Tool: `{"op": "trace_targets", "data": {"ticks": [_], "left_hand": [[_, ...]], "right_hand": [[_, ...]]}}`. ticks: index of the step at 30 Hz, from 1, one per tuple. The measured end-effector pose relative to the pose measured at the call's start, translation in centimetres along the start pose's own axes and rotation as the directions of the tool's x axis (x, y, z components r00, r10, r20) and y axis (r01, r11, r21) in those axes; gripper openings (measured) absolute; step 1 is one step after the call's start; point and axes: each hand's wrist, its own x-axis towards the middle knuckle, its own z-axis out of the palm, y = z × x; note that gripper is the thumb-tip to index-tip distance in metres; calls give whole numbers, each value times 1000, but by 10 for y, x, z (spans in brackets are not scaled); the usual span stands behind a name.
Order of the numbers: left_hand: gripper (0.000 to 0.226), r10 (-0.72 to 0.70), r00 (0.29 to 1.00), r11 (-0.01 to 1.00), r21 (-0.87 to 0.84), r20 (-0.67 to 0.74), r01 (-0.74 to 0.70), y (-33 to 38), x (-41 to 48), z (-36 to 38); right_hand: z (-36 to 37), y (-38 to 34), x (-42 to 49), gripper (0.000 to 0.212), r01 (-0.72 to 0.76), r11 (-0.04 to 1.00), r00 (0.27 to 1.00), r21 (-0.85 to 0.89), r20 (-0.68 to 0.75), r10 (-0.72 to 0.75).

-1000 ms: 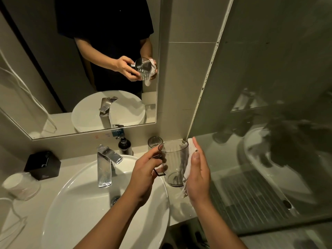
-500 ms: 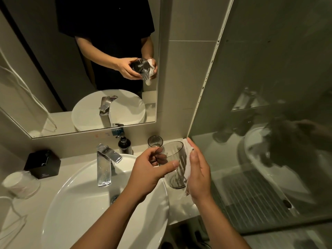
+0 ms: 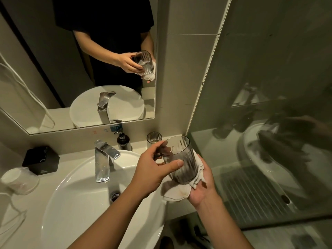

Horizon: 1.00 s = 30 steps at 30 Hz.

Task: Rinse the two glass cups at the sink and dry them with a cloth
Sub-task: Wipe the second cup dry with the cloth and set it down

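The smoky ribbed glass cup point(image 3: 180, 159) is up in the air, above the right edge of the counter point(image 3: 75, 159), between the white basin point(image 3: 75, 203) and the shower screen point(image 3: 269, 123). It tilts with its mouth up and away from the person and its base pressed into a crumpled white cloth point(image 3: 179, 192). That looks like drying work on the bottom and lower wall, with the cloth bunched underneath so it cups the base.

The left hand point(image 3: 152, 169) is clamped on the cup: thumb laid across the near side, fingers wrapped round the far side near the rim. My guess is that this hand does the turning and steadies the glass. The right hand point(image 3: 202, 184) sits below, palm up and fingers curled, closed around the cloth and cradling the cup's base through it. Both forearms reach in from the bottom, the left crossing over the basin, the right coming up along the counter's right edge.

The second cup point(image 3: 154, 139) stands upright at the back right corner of the counter, just beside a dark pump bottle point(image 3: 123, 141). Whether it is wet or dry is impossible to tell from here. The tap point(image 3: 104, 159) shows no water running, so rinsing seems over for this one.
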Motion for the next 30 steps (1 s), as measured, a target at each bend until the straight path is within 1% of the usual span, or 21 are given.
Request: {"op": "trace_targets", "data": {"ticks": [2,4,6,8,12,16,19,21,23,24,25,26,27,28,29,30], "left_hand": [[79,15,1000,1000,21,-12,-15,-2,0,2],[79,31,999,999,45,-17,-30,-5,1,4],[84,53,998,996,79,-20,-51,-6,2,5],[87,75,997,991,115,-20,-72,-7,2,7],[81,100,995,985,144,-28,-95,-8,2,12],[81,130,991,972,199,-33,-121,-11,5,16],[82,138,989,965,232,-50,-123,-14,11,18],[81,131,990,964,239,-57,-114,-15,16,19],[81,125,990,964,246,-67,-105,-18,22,19],[81,121,990,963,252,-75,-99,-21,24,19],[82,118,990,961,261,-83,-92,-23,26,19],[83,117,989,958,274,-91,-88,-27,28,20],[85,115,988,954,290,-99,-82,-31,30,20],[85,113,988,950,303,-107,-76,-35,31,20],[85,109,987,947,315,-114,-68,-40,32,20],[85,100,988,945,323,-120,-57,-46,34,20]], "right_hand": [[0,2,0,57,-21,998,998,57,61,18],[-6,6,2,53,-39,996,997,76,66,34],[-14,8,5,55,-68,991,996,114,73,60],[-18,10,8,57,-84,991,994,105,77,76],[-27,7,4,60,-110,991,985,73,142,99],[-33,2,-7,53,-92,991,991,101,103,81],[-36,-1,-9,51,-76,997,996,19,47,75],[-41,-4,-11,51,-102,994,994,-49,24,103],[-52,-9,-11,45,-109,987,993,-121,32,114],[-60,-13,-9,41,-81,979,996,-187,18,86],[-67,-16,-8,37,-47,957,999,-287,-17,44],[-72,-19,-7,34,-10,908,998,-420,-61,-18],[-75,-21,-7,35,34,820,991,-572,-90,-103],[-78,-21,-5,39,64,692,978,-719,-91,-185],[-84,-19,0,44,82,530,964,-844,-67,-257],[-95,-16,9,47,84,358,948,-930,-37,-317]]}}
